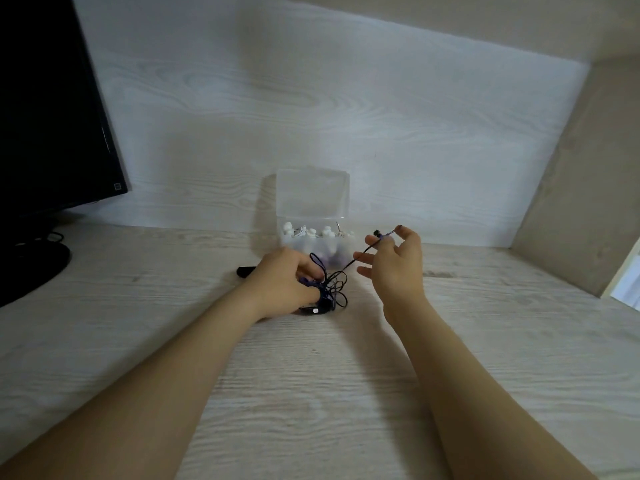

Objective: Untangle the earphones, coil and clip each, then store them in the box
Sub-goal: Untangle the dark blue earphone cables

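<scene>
At mid-frame the left hand [287, 282] held the tangled dark purple earphone cord [333, 289] in its grip while the right hand [394, 261] pinched its black earbud [376, 233], best drawn out slowly.

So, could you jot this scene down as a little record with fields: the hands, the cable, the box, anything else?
left hand: grips the tangled dark purple earphone cable on the pale wooden desk
right hand: raised, pinches the cable's dark earbud; a straight strand runs back to the tangle
clear plastic box: behind the hands, lid open, white earphones inside
also there: black monitor at left; small black object beside the left hand, unidentifiable
</scene>
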`<state>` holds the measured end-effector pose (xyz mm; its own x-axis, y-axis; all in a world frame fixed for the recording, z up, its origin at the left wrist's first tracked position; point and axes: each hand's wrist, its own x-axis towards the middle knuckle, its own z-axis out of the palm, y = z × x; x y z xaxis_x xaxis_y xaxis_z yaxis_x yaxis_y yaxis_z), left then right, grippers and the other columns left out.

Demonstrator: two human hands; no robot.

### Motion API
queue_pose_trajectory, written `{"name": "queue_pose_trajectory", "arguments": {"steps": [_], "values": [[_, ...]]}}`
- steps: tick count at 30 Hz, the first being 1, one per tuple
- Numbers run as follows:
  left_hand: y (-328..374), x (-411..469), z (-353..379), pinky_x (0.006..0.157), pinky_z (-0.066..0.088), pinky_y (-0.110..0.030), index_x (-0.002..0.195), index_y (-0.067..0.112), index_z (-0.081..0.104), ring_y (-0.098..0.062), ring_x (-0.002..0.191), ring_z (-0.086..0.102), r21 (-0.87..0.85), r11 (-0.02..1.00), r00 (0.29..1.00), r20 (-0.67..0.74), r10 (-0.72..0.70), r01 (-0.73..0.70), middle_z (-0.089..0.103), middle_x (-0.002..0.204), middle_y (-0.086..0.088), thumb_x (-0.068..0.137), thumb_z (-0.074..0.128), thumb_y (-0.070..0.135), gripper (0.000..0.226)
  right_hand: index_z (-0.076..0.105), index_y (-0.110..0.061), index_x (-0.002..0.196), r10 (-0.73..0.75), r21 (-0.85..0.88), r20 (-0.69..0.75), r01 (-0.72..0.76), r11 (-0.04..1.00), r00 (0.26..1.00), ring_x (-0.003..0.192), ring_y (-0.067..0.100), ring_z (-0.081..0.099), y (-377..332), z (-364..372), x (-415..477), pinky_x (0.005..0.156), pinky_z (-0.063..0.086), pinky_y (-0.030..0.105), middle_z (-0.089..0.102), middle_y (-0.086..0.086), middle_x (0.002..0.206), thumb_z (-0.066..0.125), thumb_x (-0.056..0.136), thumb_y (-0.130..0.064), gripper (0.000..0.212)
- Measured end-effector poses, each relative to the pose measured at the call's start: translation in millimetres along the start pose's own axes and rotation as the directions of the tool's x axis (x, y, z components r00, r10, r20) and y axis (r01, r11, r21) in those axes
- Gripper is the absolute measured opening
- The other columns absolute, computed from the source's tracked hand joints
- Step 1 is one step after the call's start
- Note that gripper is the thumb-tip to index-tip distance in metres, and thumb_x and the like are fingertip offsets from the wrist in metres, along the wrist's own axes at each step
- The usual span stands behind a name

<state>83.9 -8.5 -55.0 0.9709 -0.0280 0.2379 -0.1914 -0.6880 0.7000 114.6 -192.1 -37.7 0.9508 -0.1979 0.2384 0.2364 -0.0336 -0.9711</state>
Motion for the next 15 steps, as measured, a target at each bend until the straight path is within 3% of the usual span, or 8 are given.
{"name": "queue_pose_trajectory", "arguments": {"steps": [3, 5, 6, 8, 10, 11, 15], "values": [[1.1, -1.8, -0.9, 0.070, 0.044, -0.002, 0.103, 0.028, 0.077, 0.011, 0.083, 0.064, -0.008, 0.999, 0.998, -0.045, 0.037, -0.037, 0.071, 0.094, 0.019, 0.084, 0.075, 0.003, 0.031, 0.029, -0.003, 0.156, -0.054, -0.254, -0.031, 0.045, 0.966, 0.998, 0.097, 0.033, 0.073, 8.5, 5.9, 1.4, 0.086, 0.061, 0.058, 0.069, 0.005, 0.106, 0.040, 0.096, -0.019, 0.063], [0.9, -1.2, -1.1, 0.072, 0.044, -0.003, 0.102, 0.029, 0.077, 0.007, 0.086, 0.065, -0.018, 0.998, 0.995, -0.087, 0.056, -0.058, 0.072, 0.099, 0.016, 0.087, 0.068, -0.001, 0.035, 0.049, 0.007, 0.135, -0.074, -0.389, -0.005, 0.066, 0.919, 0.997, 0.095, 0.038, 0.072, 20.9, 6.4, 8.3, 0.084, 0.060, 0.060, 0.071, 0.016, 0.102, 0.042, 0.084, -0.021, 0.058], [1.6, -1.2, -1.2, 0.071, 0.043, -0.001, 0.102, 0.028, 0.078, 0.007, 0.084, 0.065, -0.015, 0.998, 0.993, -0.099, 0.064, -0.066, 0.073, 0.100, 0.016, 0.088, 0.064, -0.002, 0.036, 0.058, 0.005, 0.127, -0.067, -0.433, 0.020, 0.069, 0.899, 0.998, 0.094, 0.037, 0.072, 22.7, 6.5, 9.1, 0.083, 0.061, 0.056, 0.073, 0.017, 0.100, 0.045, 0.084, -0.020, 0.051], [2.7, -1.5, -1.6, 0.065, 0.041, 0.001, 0.102, 0.024, 0.080, 0.013, 0.075, 0.063, -0.019, 0.997, 0.992, -0.106, 0.069, -0.071, 0.072, 0.094, 0.018, 0.090, 0.058, -0.005, 0.038, 0.073, -0.009, 0.119, -0.060, -0.481, 0.075, 0.089, 0.872, 0.995, 0.084, 0.023, 0.073, 17.8, 3.3, 4.3, 0.075, 0.061, 0.033, 0.077, 0.011, 0.096, 0.054, 0.088, -0.014, 0.037], [4.3, -2.5, -1.7, 0.061, 0.039, 0.001, 0.102, 0.021, 0.081, 0.020, 0.069, 0.059, -0.032, 0.996, 0.991, -0.112, 0.074, -0.078, 0.066, 0.087, 0.024, 0.091, 0.054, -0.007, 0.041, 0.077, -0.017, 0.110, -0.090, -0.522, 0.120, 0.140, 0.841, 0.989, 0.066, 0.010, 0.063, 16.1, -0.7, 1.9, 0.058, 0.046, 0.020, 0.073, 0.004, 0.082, 0.059, 0.089, -0.012, 0.028], [5.0, -3.3, -1.8, 0.059, 0.039, 0.001, 0.102, 0.020, 0.081, 0.021, 0.066, 0.058, -0.031, 0.996, 0.990, -0.118, 0.078, -0.083, 0.064, 0.085, 0.025, 0.092, 0.052, -0.008, 0.041, 0.077, -0.019, 0.108, -0.127, -0.534, 0.141, 0.184, 0.825, 0.982, 0.065, 0.009, 0.059, 16.5, -1.5, 2.0, 0.056, 0.040, 0.018, 0.069, 0.001, 0.079, 0.061, 0.089, -0.013, 0.026], [3.6, -2.0, -0.8, 0.057, 0.040, -0.002, 0.105, 0.022, 0.080, 0.013, 0.061, 0.060, -0.046, 0.996, 0.988, -0.142, 0.065, -0.072, 0.071, 0.086, 0.013, 0.094, 0.051, -0.007, 0.042, 0.068, -0.024, 0.112, -0.300, -0.514, 0.205, 0.363, 0.777, 0.932, 0.085, 0.009, 0.055, 16.2, 2.5, 0.4, 0.065, 0.035, 0.010, 0.059, 0.001, 0.103, 0.066, 0.090, -0.015, 0.023]]}}
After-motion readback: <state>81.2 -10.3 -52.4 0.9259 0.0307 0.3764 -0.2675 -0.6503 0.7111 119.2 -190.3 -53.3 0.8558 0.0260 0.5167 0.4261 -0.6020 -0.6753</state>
